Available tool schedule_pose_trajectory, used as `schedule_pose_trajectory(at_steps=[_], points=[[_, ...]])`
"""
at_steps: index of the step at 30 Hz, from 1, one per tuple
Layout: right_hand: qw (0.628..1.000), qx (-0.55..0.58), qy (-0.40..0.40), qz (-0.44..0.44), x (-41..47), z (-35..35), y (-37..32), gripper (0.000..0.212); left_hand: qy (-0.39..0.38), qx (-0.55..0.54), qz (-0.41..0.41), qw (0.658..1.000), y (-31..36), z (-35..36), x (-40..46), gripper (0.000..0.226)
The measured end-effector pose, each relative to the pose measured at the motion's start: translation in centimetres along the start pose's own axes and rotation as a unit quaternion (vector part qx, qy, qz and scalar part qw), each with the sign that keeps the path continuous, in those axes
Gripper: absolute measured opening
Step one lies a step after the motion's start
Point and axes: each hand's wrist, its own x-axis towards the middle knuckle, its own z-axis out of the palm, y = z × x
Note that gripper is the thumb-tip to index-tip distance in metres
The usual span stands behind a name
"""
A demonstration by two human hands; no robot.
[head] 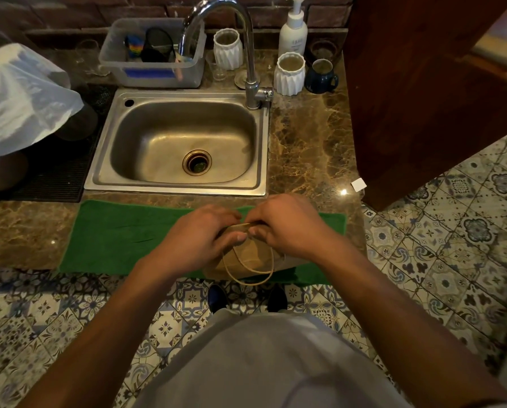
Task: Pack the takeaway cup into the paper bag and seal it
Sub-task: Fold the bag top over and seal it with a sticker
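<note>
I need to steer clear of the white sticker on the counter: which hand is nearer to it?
The right hand. It grips the paper bag top, below-left of the white sticker; the left hand grips farther left.

The folded top of the brown paper bag with twine handles [247,257] is covered by the left hand [200,235] and right hand [287,223], so its contents cannot be seen, the white plastic bag [19,101] runs off the left edge, and the label on the white pump bottle [292,32] is too small to read.
</note>
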Motion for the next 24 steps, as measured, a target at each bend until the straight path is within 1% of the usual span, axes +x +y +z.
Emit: schedule_pose_trajectory(at_steps=[2, 5, 7, 10, 12, 15, 17, 19, 20, 21, 24], points=[[1.000, 0.021, 0.014, 0.008, -0.4, 0.2, 0.3, 0.017, -0.014, 0.005, 0.001, 1.000, -0.1, -0.2, -0.2, 0.052], [0.998, 0.028, 0.046, 0.024, -0.9, 0.4, 0.8, 0.021, 0.004, 0.031, -0.006, 0.999, 0.2, -0.2, -0.3, 0.052], [0.998, 0.028, 0.043, 0.027, -1.5, 0.4, 1.5, 0.024, 0.010, 0.050, -0.012, 0.999, 0.3, -0.3, -0.3, 0.050], [0.998, 0.050, 0.022, 0.037, -2.6, 0.3, 3.2, 0.028, 0.019, 0.032, -0.034, 0.999, -0.2, -0.6, -0.6, 0.037], [0.996, 0.074, 0.015, 0.039, -3.2, 0.3, 4.0, 0.029, 0.019, 0.032, -0.029, 0.999, -0.2, -0.6, -0.8, 0.029], [0.995, 0.095, 0.028, 0.029, -3.5, 0.6, 4.3, 0.023, -0.002, 0.038, -0.042, 0.998, 0.0, -0.7, -0.6, 0.027], [0.993, 0.107, 0.033, 0.027, -3.6, 0.6, 4.8, 0.023, -0.031, 0.022, -0.065, 0.997, -0.5, -0.9, -0.8, 0.031], [0.992, 0.120, 0.030, 0.035, -3.9, 0.6, 5.5, 0.026, -0.032, -0.024, -0.069, 0.997, -1.8, -1.4, -1.6, 0.050], [0.991, 0.127, 0.027, 0.038, -4.0, 0.4, 5.8, 0.029, -0.020, -0.048, -0.061, 0.997, -2.5, -1.5, -2.2, 0.053], [0.990, 0.131, 0.014, 0.040, -4.1, 0.2, 5.8, 0.031, -0.005, -0.066, -0.050, 0.997, -2.9, -1.5, -2.7, 0.050], [0.991, 0.115, -0.063, 0.034, -3.4, -0.6, 4.9, 0.036, 0.023, -0.094, -0.034, 0.995, -3.0, -1.1, -3.2, 0.048]])
